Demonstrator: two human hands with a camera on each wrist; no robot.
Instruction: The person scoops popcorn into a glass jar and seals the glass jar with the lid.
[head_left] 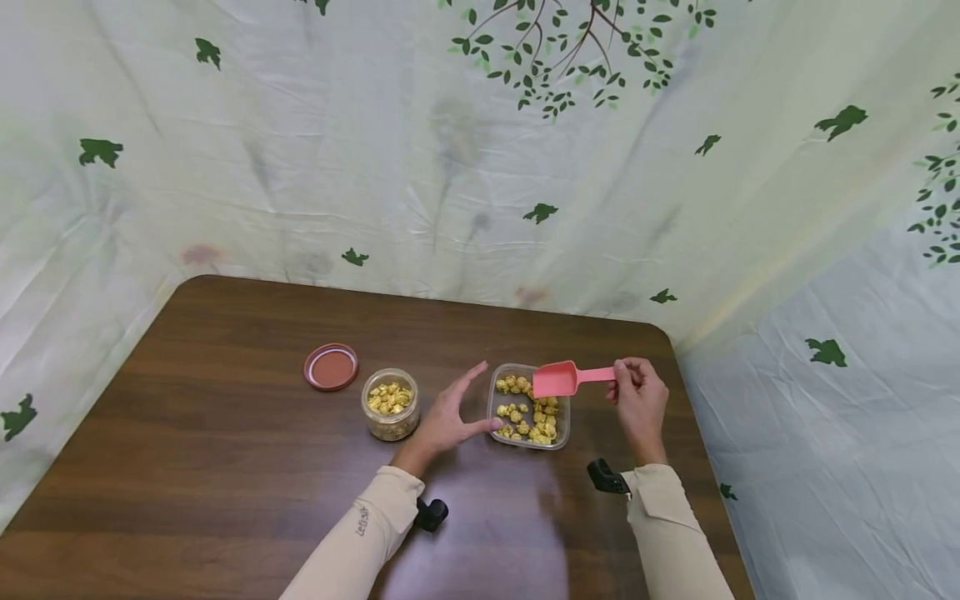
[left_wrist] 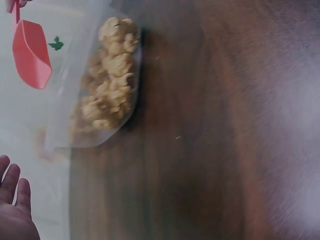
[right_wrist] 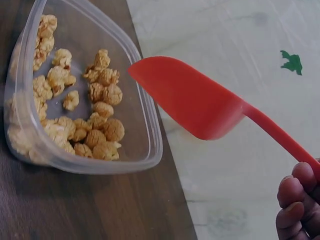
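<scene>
My right hand [head_left: 641, 404] pinches the handle of a pink-red scoop [head_left: 556, 379], also in the right wrist view [right_wrist: 195, 102]. No popcorn shows in the scoop, whose blade hangs over a clear plastic container [head_left: 566, 433]. Caramel popcorn [right_wrist: 102, 137] lies in that container, mostly along its sides. My left hand [head_left: 444, 423] is spread wide at the container's left side, its thumb tip at the rim; whether it touches cannot be told. Left of that hand stands a clear jar [head_left: 392, 427] holding more popcorn, uncovered.
A reddish-brown round lid [head_left: 332, 367] lies on the brown wooden table [head_left: 247, 433], behind and left of the jar. A pale cloth [head_left: 360, 150] with printed leaves hangs behind the table and down its right side.
</scene>
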